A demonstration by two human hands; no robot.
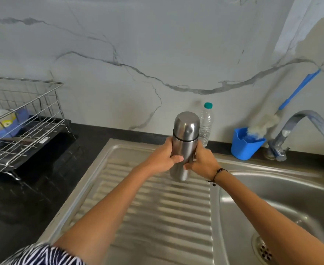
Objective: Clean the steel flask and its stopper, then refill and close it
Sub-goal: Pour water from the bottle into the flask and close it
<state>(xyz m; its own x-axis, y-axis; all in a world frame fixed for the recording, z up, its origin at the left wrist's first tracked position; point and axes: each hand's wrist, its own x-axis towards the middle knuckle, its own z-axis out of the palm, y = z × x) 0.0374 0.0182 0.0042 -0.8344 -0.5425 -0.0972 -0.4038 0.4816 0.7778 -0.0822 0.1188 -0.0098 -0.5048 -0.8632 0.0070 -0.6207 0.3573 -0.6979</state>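
A striped sleeve (42, 254) is seen at the lower left edge, and both bare forearms are stretched forward over the ribbed steel draining board (157, 217). To the right, the sink basin (291, 197) with its drain (264, 252) is seen. The steel flask (184, 142) is held upright above the draining board, with its domed cap seated on top. It is gripped by the left hand (161, 159) on its left side, fingers and thumb curled round the body, and by the right hand (202, 161) on its right side, likewise wrapped round it; a dark beaded bracelet (217, 175) is worn on that wrist. Just behind the flask, a clear plastic bottle (206, 127) with a teal cap is stood against the marble wall. Further right, a blue cup (243, 148) holding a brush is placed beside the tap (300, 129). On the dark counter at far left, a wire dish rack (21, 127) is set.
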